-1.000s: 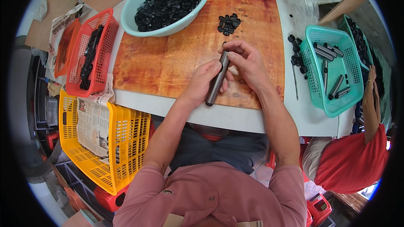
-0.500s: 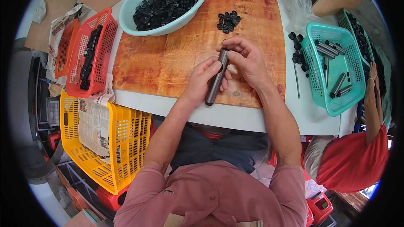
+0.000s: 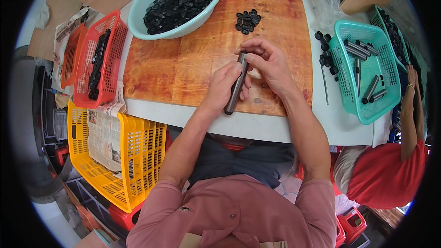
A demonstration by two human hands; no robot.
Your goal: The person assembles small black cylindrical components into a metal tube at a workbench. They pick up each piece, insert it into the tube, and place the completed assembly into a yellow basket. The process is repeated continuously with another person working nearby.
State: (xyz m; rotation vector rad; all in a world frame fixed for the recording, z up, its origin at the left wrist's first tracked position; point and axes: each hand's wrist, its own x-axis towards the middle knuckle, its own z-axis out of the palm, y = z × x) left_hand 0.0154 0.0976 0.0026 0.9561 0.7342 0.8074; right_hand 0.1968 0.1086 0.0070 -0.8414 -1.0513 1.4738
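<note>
Fingers point(image 3: 257, 57) still cap the grey tube point(image 3: 236, 85), now raised slightly

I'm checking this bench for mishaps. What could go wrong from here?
The tube, held by the left hand with the right hand at its top, reaches the board's near edge; if it slipped it might fall to the floor. A sleeve could scatter the loose caps. The teal basket overhangs the table edge and could tip.
</note>
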